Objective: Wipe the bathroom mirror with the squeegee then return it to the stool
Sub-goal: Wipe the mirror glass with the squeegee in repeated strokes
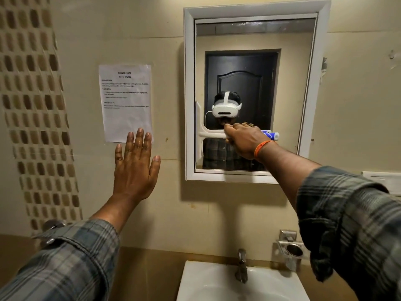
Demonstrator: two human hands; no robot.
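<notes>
Currently wiping: right hand (244,139) grips squeegee (204,134), blade upright at mirror (299,88) left edge. Left hand (135,161) spread flat, unladen, by wall. Next, probably: drag blade across; stool unseen.

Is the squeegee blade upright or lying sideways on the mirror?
Upright: the squeegee blade runs vertically along the mirror's left edge, handle horizontal in the right hand.

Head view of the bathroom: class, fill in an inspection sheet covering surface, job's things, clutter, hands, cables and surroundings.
Surface: white-framed wall mirror, glass reflecting a dark door.
Job's things: white plastic squeegee with blue handle end, blade upright against the glass near the left edge; stool not in view.
Clutter: nothing seen.
Hands: right hand grips the squeegee handle; left hand flat, fingers spread, by the wall.
Cables: nothing seen.
Surroundings: printed paper sheet on beige tiles, white basin, metal tap.
</notes>
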